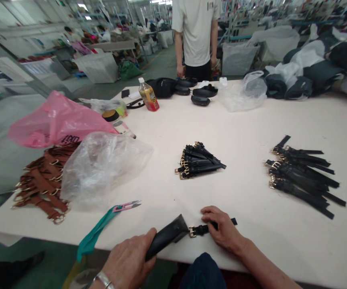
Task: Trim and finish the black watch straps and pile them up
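My left hand (pixel 131 257), with a metal bracelet at the wrist, grips a flat, wide black leather-like piece (pixel 169 236). The far end of that piece points toward a short black buckle strap (pixel 202 230), close to its gold-toned buckle. Over the strap's middle my right hand (pixel 223 228) is closed, pressing it near the table's front edge; the strap's tail sticks out beyond the fingers. Ahead lies a fanned pile of black buckle straps (pixel 202 160). A second pile of black straps (pixel 301 174) rests farther right, buckles facing left.
Pink-handled thread snips (pixel 127 206) with a teal cloth strip (pixel 98 233) lie at front left. Brown straps (pixel 42 182), a clear plastic bag (pixel 101 168) and a pink bag (pixel 59 120) occupy the left side. A drink bottle (pixel 148 95) and a standing person (pixel 196 36) are beyond.
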A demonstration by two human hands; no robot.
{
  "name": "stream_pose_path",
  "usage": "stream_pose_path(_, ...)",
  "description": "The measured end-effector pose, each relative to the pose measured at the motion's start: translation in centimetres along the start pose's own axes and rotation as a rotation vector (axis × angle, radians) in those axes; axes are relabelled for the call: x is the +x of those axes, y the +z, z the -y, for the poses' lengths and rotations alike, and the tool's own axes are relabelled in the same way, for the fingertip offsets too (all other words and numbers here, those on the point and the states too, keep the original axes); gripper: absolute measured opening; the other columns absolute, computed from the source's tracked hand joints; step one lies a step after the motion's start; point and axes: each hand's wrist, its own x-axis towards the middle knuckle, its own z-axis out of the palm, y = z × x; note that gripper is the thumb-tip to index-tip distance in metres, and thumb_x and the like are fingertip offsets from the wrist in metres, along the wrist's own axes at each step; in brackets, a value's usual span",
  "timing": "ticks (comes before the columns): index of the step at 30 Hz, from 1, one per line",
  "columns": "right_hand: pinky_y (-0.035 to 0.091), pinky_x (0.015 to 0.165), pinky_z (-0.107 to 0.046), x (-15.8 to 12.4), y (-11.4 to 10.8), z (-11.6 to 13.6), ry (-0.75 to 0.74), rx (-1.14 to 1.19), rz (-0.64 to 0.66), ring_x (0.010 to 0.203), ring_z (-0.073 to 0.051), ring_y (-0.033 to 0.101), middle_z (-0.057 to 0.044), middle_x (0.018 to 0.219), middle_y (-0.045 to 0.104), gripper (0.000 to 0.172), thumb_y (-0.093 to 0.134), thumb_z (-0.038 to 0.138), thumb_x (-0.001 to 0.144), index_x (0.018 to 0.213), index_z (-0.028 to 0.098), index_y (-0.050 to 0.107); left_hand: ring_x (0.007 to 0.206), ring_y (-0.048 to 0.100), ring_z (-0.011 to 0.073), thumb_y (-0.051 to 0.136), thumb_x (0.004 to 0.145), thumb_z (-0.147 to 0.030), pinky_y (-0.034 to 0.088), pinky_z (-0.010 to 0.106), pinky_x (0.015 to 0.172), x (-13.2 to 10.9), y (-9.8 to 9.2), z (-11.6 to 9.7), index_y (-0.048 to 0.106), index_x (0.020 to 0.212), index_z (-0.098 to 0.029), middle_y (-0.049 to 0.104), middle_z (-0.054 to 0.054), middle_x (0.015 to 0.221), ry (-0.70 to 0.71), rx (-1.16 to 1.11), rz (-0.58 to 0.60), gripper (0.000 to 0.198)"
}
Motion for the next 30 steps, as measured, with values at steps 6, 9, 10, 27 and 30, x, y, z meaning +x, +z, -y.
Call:
stream_pose_path(6,0.042,0.087,-0.038,-0.6,-1.4,1.0,-0.056,-0.1,0.107,0.099,-0.023,0.049,-0.008,0.104,0.054,0.036,0.049,0.002,0.061,0.091,0.02,0.059,0.095,0.058,0.0233,0.041,0.074,-0.026,0.043,0.037,0.083,-0.7,0.3,-1.6,0.043,0.121,-0.026,0.064,0.005,0.103,0.065,-0.049,0.055,0.046)
stream_pose_path(9,0.044,0.082,-0.034,-0.7,-1.7,1.4,-0.038,-0.118,0.146,0.096,-0.021,0.049,-0.007,0.1,0.053,0.032,0.051,0.003,0.065,0.091,0.02,0.059,0.098,0.057,0.0226,0.041,0.074,-0.024,0.043,0.036,0.085,-0.4,0.8,-2.9,0.042,0.12,-0.027,0.063,0.005,0.106,0.111,-0.068,0.062,0.046)
stream_pose_path(10,0.044,0.08,-0.034,-0.8,-1.7,1.5,-0.027,-0.133,0.147,0.094,-0.021,0.049,-0.007,0.099,0.054,0.03,0.053,0.005,0.066,0.091,0.02,0.059,0.098,0.057,0.0222,0.041,0.075,-0.024,0.042,0.035,0.085,-0.2,1.0,-3.3,0.042,0.12,-0.026,0.063,0.005,0.106,0.112,-0.078,0.05,0.045)
stream_pose_path(27,0.038,0.053,-0.023,1.4,0.1,0.2,0.357,-0.256,-0.016,0.053,-0.013,0.054,0.002,0.06,0.059,0.005,0.053,0.022,0.077,0.077,0.021,0.058,0.086,0.062,0.0228,0.038,0.076,-0.028,0.044,0.033,0.073,-0.1,1.1,-0.8,0.049,0.107,-0.025,0.067,0.005,0.09,-0.076,-0.127,-0.018,0.033)
stream_pose_path(30,0.044,0.073,-0.029,1.9,-1.5,0.5,0.181,-0.299,-0.026,0.08,-0.017,0.056,-0.005,0.097,0.061,0.034,0.051,0.013,0.072,0.105,0.021,0.056,0.085,0.062,0.0229,0.038,0.077,-0.03,0.044,0.034,0.073,-0.2,1.8,-0.8,0.049,0.104,-0.026,0.067,0.004,0.088,-0.068,-0.163,-0.019,0.03)
